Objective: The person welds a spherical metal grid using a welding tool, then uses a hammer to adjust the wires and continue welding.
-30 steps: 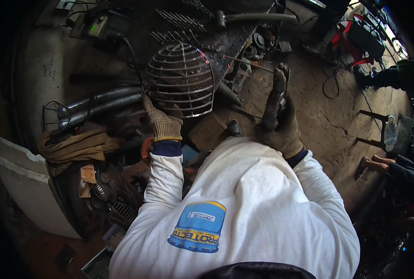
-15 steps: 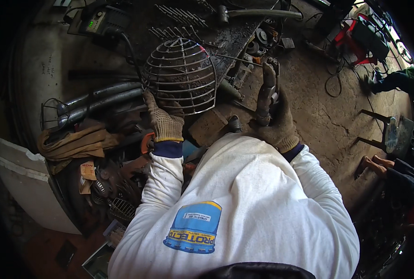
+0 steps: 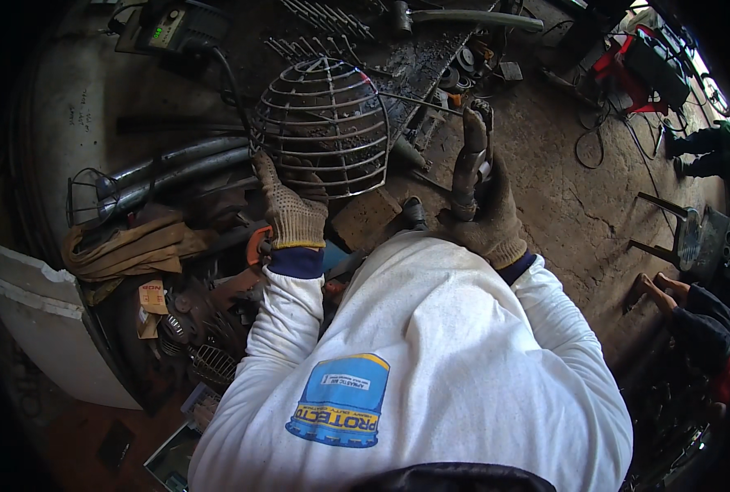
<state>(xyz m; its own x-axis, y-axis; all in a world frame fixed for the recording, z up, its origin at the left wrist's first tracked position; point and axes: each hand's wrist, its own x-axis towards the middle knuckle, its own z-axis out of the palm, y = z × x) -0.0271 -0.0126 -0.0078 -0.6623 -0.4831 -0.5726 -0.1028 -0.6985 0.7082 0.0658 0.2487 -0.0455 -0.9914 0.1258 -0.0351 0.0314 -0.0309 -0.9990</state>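
A domed cage of welded metal wire [image 3: 324, 135] rests on the dark, debris-strewn work surface ahead of me. My left hand [image 3: 293, 201], in a knitted work glove, is closed on the cage's near left edge; some of its fingers are hidden. My right hand [image 3: 492, 209], also gloved, grips a welding electrode holder [image 3: 470, 168], partly covered by the hand. From its head a thin welding rod [image 3: 418, 102] runs left to the cage's right side, near a small red glowing spot on the wire.
Ahead lie a hammer [image 3: 463, 16] and several metal rods [image 3: 324, 20]. A welding machine [image 3: 172, 29] with a cable stands far left, above metal pipes [image 3: 172, 168] and a brown cloth [image 3: 127, 250]. Right are a stool [image 3: 689, 234] and other people's legs [image 3: 660, 295].
The view has shifted slightly, and the cage sits a little farther right in it. The red glow on the wire looks smaller. At the right edge, the other people's legs have moved.
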